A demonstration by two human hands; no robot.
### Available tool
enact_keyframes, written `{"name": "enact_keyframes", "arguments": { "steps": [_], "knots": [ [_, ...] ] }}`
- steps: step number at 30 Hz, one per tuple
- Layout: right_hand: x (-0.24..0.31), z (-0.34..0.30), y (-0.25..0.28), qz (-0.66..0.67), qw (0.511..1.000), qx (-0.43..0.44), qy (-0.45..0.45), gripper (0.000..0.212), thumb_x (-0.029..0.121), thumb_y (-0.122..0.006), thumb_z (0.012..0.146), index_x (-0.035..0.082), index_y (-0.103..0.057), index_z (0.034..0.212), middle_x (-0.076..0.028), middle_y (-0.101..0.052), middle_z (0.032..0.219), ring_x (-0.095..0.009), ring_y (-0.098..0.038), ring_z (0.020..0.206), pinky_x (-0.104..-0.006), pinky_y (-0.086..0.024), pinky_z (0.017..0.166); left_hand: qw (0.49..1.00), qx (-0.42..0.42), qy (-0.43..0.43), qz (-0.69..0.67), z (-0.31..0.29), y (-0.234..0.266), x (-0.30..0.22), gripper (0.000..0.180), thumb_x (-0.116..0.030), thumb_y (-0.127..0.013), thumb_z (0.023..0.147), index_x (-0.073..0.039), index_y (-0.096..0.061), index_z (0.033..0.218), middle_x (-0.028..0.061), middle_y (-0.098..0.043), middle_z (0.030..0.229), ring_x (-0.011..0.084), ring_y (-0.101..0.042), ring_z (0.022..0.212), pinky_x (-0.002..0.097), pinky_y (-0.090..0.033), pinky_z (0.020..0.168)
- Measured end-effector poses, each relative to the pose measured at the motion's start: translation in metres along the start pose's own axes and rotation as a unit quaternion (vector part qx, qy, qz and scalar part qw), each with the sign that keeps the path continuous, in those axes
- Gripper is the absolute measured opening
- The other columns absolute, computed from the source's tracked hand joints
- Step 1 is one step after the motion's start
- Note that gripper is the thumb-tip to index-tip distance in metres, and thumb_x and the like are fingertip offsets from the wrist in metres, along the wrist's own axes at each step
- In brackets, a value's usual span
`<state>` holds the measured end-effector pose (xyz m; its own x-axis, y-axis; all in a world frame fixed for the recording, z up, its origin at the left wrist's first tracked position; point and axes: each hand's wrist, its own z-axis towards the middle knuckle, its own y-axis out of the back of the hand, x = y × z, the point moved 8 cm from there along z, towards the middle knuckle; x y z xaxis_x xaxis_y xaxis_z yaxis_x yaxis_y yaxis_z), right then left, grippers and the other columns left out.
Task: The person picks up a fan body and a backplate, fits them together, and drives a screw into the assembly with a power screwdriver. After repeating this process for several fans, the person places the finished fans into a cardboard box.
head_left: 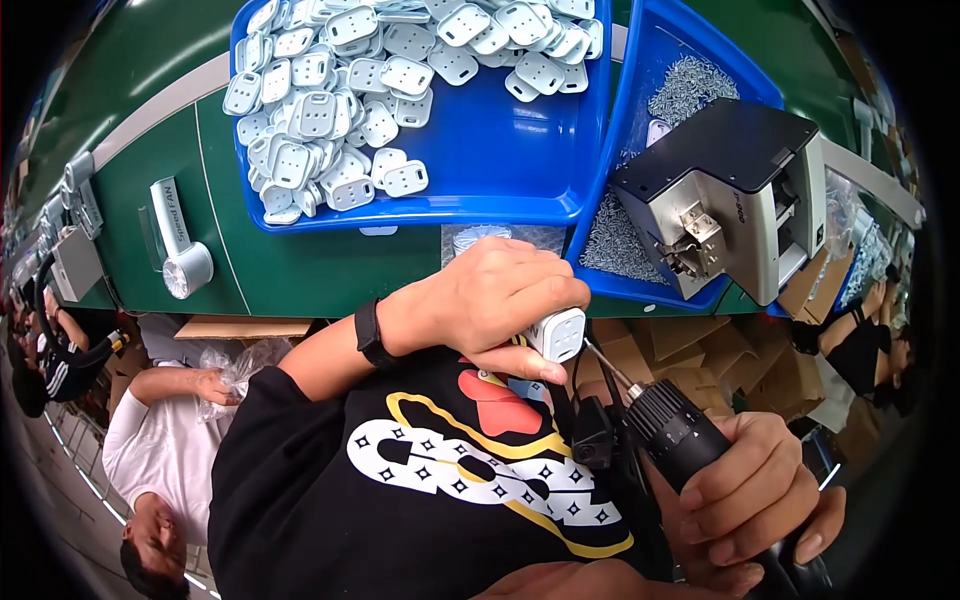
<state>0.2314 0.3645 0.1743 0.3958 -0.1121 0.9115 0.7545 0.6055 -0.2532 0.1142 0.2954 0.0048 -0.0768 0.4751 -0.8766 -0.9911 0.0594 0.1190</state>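
My left hand (495, 300), with a black band at its wrist, is closed around a small white plastic housing (562, 336). The end of the housing carries small holes and faces right. My right hand (755, 490) grips a black power screwdriver (672, 428) with a ribbed collar. Its thin bit slants up to the left, its tip close to the housing's end; I cannot tell whether they touch. Beyond my left hand lies a blue tray (420, 212) with a heap of white rounded plates (318, 115), each with several small holes.
A grey-and-black screw feeder (725, 180) stands over a second blue tray (590, 225) of loose screws (690, 85). On the green table (215, 150) at left lies a white handheld fan (182, 240). Cardboard boxes (690, 350) sit below the table edge. Another person (165, 440) is at the left.
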Motion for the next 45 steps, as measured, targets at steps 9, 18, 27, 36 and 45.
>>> {"name": "enact_keyframes", "arguments": {
  "steps": [9, 18, 27, 36, 45],
  "knots": [
    [-0.008, 0.002, -0.001, -0.001, 0.999, 0.011, -0.038, 0.037, 0.013, -0.068, 0.093, 0.013, -0.048, 0.123, 0.002, -0.056, 0.077, -0.012, -0.054, 0.061, -0.0275, -0.051, 0.058, 0.999, -0.015, 0.038, -0.010, 0.001, 0.002, -0.001, 0.041, -0.041, -0.072, 0.081, -0.004, -0.061, 0.094, 0.0079, -0.059, 0.074, 0.0290, -0.058, 0.059, 0.0369, -0.045, 0.055],
    [-0.001, -0.004, 0.007, -0.023, 0.999, -0.022, -0.034, 0.036, 0.015, -0.067, 0.092, 0.014, -0.049, 0.123, 0.002, -0.054, 0.077, -0.012, -0.053, 0.061, -0.0270, -0.051, 0.059, 0.987, -0.139, 0.071, 0.027, 0.000, 0.009, -0.011, 0.023, -0.026, -0.062, 0.081, -0.003, -0.065, 0.079, 0.0063, -0.058, 0.064, 0.0241, -0.055, 0.052, 0.0364, -0.038, 0.051],
    [-0.003, -0.011, 0.001, 0.011, 0.998, -0.004, -0.057, 0.036, 0.014, -0.067, 0.092, 0.016, -0.049, 0.124, 0.002, -0.055, 0.077, -0.013, -0.053, 0.062, -0.0283, -0.051, 0.058, 0.988, -0.134, 0.075, 0.027, -0.006, 0.003, -0.008, 0.025, -0.017, -0.048, 0.090, -0.004, -0.065, 0.078, 0.0056, -0.057, 0.062, 0.0230, -0.054, 0.051, 0.0373, -0.038, 0.051],
    [-0.018, -0.008, -0.007, 0.008, 0.996, 0.018, -0.085, 0.039, 0.016, -0.068, 0.092, 0.018, -0.047, 0.124, 0.000, -0.055, 0.078, -0.016, -0.054, 0.062, -0.0307, -0.053, 0.057, 0.988, -0.131, 0.076, 0.041, -0.002, 0.002, -0.008, 0.031, -0.016, -0.041, 0.090, -0.001, -0.064, 0.075, 0.0054, -0.054, 0.058, 0.0201, -0.050, 0.046, 0.0352, -0.038, 0.050],
    [-0.027, -0.017, 0.000, 0.018, 0.992, -0.078, 0.093, 0.035, 0.007, -0.074, 0.083, 0.006, -0.048, 0.106, 0.000, -0.062, 0.068, -0.010, -0.058, 0.048, -0.0230, -0.052, 0.045, 0.988, -0.127, 0.084, 0.031, -0.002, 0.004, -0.007, 0.025, -0.018, -0.049, 0.090, -0.004, -0.064, 0.075, 0.0045, -0.054, 0.060, 0.0223, -0.052, 0.048, 0.0366, -0.039, 0.048]
  ]
}}
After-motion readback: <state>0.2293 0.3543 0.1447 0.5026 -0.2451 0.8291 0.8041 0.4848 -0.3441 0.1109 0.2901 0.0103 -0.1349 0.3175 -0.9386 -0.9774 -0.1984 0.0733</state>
